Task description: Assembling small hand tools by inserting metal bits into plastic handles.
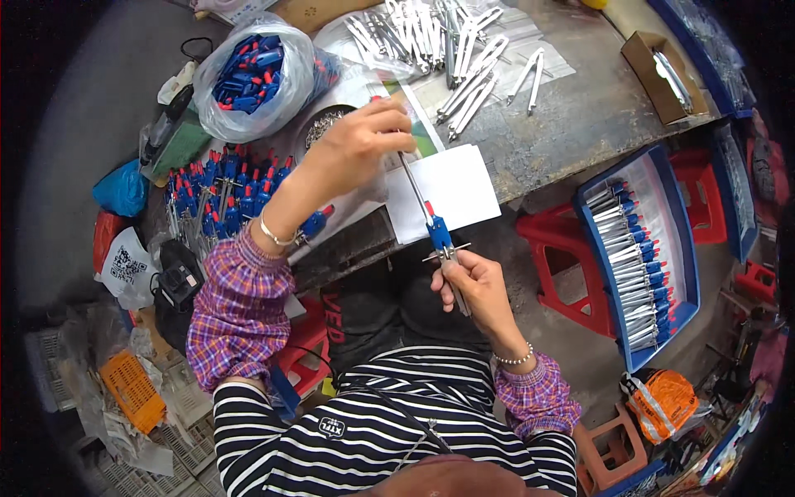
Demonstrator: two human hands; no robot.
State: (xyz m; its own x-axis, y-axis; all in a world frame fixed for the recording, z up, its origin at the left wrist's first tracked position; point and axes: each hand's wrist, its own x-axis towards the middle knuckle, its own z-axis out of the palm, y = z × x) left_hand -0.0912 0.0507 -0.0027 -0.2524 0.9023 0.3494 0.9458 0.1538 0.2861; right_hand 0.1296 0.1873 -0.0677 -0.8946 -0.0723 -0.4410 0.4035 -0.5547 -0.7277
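On a worn grey bench [580, 124] above a concrete floor, metal legs [464, 50] lie loose beside a clear bag of blue parts [257, 70]. A white card [451, 190] overhangs the bench edge. To the right, a blue tray [683, 273] on a red stool [563, 248] holds finished compasses in a row. The left hand [356, 145] pinches the top of a compass [435, 224]; the right hand [476, 282] grips its lower legs over the lap.
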